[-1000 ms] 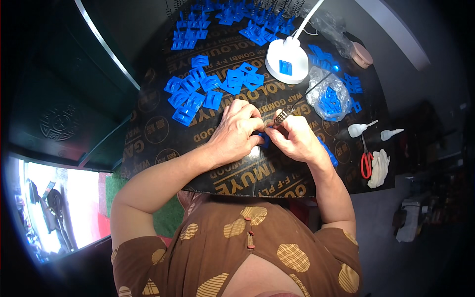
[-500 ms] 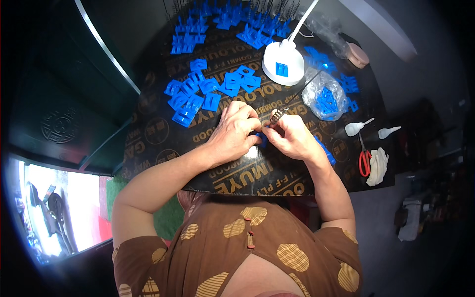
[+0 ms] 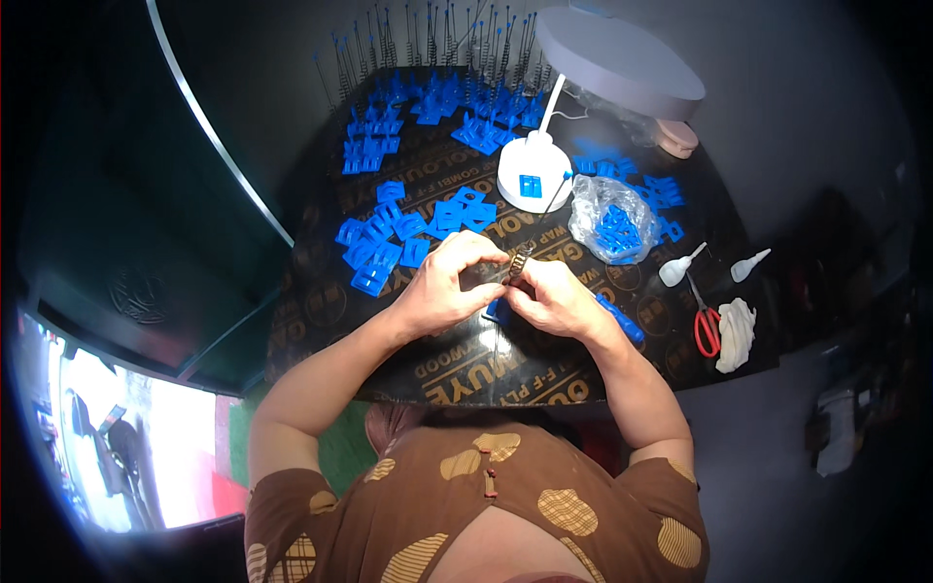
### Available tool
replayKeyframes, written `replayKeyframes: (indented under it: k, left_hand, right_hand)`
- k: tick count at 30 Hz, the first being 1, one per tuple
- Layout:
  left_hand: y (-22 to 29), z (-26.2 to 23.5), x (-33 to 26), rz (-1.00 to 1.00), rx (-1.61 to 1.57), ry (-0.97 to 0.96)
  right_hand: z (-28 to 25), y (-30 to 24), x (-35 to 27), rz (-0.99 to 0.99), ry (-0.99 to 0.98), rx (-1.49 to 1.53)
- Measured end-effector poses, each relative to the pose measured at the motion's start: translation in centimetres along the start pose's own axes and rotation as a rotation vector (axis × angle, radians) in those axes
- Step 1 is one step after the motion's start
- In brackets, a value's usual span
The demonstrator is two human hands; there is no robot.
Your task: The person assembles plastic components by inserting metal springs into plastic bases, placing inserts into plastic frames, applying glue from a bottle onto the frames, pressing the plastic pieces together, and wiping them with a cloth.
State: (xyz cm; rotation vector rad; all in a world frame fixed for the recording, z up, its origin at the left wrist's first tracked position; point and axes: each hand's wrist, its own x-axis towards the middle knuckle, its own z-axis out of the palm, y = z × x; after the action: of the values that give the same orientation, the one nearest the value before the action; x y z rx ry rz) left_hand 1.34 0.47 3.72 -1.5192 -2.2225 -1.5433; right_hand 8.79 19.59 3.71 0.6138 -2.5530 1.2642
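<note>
- The left hand (image 3: 442,287) and the right hand (image 3: 554,296) meet over the dark printed surface (image 3: 466,374), in front of the white round lamp base (image 3: 534,173).
- Between the fingertips of both hands is a small ribbed coil-like metal part (image 3: 518,263); the two hands are closed on it, the left from its left side and the right from below and right.
- A small blue plastic piece (image 3: 496,311) lies on the surface just under the hands, partly hidden by them.
- To the left of the lamp base lies a loose heap of flat blue plastic square pieces (image 3: 398,233).
- To the right of the lamp base is a clear plastic bag with blue pieces (image 3: 610,222).
- Further right of the lamp base lie two small white dropper bottles (image 3: 680,267), red-handled scissors (image 3: 706,325) and a crumpled white cloth (image 3: 736,333).
- Behind the lamp base stand rows of thin upright wire pins (image 3: 437,49).
</note>
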Motion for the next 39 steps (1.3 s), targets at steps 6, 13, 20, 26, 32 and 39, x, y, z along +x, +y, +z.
replayKeyframes:
  k: [6,13,20,26,32,39]
  left_hand:
    - [2.2,0.1,0.7,-0.086,-0.101,0.022]
    - [3.6,0.8,0.6,-0.086,-0.023,0.128]
    - [3.9,0.3,0.0,-0.165,-0.081,0.147]
    - [3.7,-2.6,1.4,-0.255,-0.244,0.257]
    - [0.9,-6.0,5.1,-0.325,-0.178,0.382]
    - [-5.4,-8.3,9.7,-0.323,-0.063,0.508]
  right_hand:
    - [-0.1,-0.8,-0.1,-0.054,-0.001,-0.127]
    - [0.5,-0.3,-0.2,-0.152,0.086,-0.121]
    - [0.7,-0.3,-0.5,-0.167,0.074,-0.136]
    - [-0.8,-2.3,-0.5,-0.033,0.021,-0.123]
    - [-0.2,-1.5,-0.7,-0.187,0.091,-0.134]
    - [0.2,-1.8,-0.8,-0.204,0.057,-0.138]
